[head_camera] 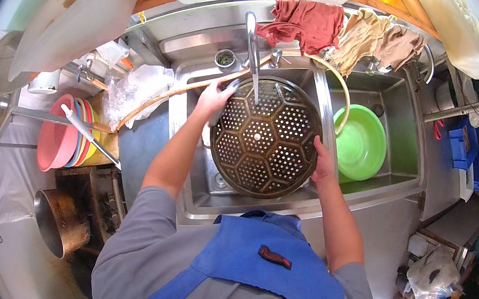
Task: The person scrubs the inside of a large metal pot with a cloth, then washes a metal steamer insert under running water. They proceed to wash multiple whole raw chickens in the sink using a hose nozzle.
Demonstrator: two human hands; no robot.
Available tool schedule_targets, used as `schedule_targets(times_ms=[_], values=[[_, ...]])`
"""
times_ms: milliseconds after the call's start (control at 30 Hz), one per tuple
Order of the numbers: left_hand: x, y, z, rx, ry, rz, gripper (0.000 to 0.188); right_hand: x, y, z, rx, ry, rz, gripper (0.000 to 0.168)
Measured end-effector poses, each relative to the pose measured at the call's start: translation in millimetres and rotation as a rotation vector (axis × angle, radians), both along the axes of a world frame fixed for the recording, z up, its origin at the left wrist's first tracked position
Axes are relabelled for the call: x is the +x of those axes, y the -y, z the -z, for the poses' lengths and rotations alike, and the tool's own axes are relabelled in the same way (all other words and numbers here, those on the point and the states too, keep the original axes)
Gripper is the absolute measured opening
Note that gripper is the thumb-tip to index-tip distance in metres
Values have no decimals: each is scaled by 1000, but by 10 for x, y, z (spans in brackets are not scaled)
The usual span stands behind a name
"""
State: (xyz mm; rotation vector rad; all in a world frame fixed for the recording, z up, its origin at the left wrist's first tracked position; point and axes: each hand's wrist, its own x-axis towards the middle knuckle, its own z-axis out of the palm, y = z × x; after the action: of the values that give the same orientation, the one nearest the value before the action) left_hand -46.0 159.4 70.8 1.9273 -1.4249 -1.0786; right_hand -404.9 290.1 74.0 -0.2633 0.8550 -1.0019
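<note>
A round perforated metal steamer tray, dark with brown stains and a hexagonal pattern, is held over the left sink basin. On its upper left edge is my left hand, with a greyish object by the fingers that I cannot make out. My right hand grips the tray's right rim, thumb on top. From the chrome faucet above, water runs onto the upper part of the tray. The basin beneath is mostly hidden by the tray.
A green plastic basin sits in the right sink. An orange hose crosses behind the faucet. Red and tan cloths hang along the back ledge. Left are a clear plastic bag, stacked colored basins and a metal pot.
</note>
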Motion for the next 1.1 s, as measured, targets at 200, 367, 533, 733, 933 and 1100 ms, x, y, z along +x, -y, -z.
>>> schedule_targets(times_ms=[200, 367, 533, 733, 933, 1100], values=[[670, -547, 385, 48, -187, -18, 33, -26, 155, 329, -2, -229, -36, 37], [659, -1100, -82, -88, -67, -55, 31, 90, 302, 800, -178, -836, -44, 28], [1013, -1669, -68, -185, -25, -255, 28, 746, 456, 772, -315, -936, -93, 36], [1152, -2081, -142, -259, -140, -425, 24, 1182, 822, 901, -513, -1115, -312, 54], [1160, -2205, -37, -224, -214, -514, 25, 1259, 1008, 553, -700, -1101, -241, 60], [885, -1859, 303, -195, -301, -475, 25, 702, 1113, 398, -596, -966, -179, 55]])
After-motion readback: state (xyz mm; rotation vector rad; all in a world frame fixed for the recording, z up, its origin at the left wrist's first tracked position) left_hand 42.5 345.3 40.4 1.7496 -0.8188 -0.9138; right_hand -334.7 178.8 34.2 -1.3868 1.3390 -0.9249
